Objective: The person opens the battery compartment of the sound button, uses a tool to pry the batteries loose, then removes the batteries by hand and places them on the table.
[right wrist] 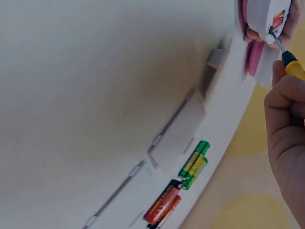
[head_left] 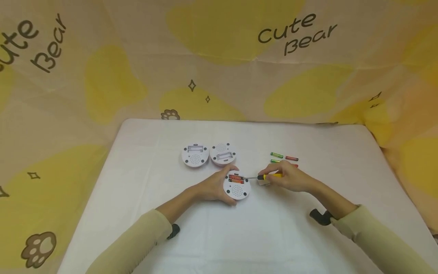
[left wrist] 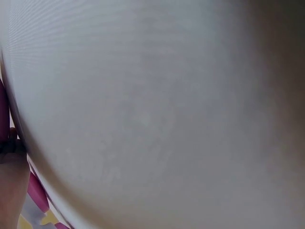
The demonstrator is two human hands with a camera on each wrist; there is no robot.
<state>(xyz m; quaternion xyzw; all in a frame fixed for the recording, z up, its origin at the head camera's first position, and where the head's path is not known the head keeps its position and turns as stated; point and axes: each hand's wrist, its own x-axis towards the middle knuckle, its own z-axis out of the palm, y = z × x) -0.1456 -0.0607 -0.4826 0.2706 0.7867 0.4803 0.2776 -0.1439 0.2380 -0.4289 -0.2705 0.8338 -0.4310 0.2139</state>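
Observation:
My left hand (head_left: 215, 185) grips a round white device (head_left: 237, 191) by its side, with the speaker holes and battery compartment facing up. Two red batteries (head_left: 236, 179) lie in that compartment. A screwdriver (head_left: 273, 176) with a yellow and black handle is pinched in my right hand (head_left: 291, 177). Its metal tip touches or nearly touches the compartment's right edge; the right wrist view shows the same screwdriver (right wrist: 288, 58) against the device (right wrist: 267, 16). At the left wrist view's edge only a bit of my left hand (left wrist: 12, 186) shows, beside pink parts.
Behind the left hand stand two more white devices (head_left: 195, 155) (head_left: 223, 153) with batteryless compartments facing up. Green batteries (right wrist: 193, 164) and red batteries (right wrist: 162, 202) lie beyond my right hand. Flat white pieces (right wrist: 181, 129) lie near them on the white table (head_left: 205, 243).

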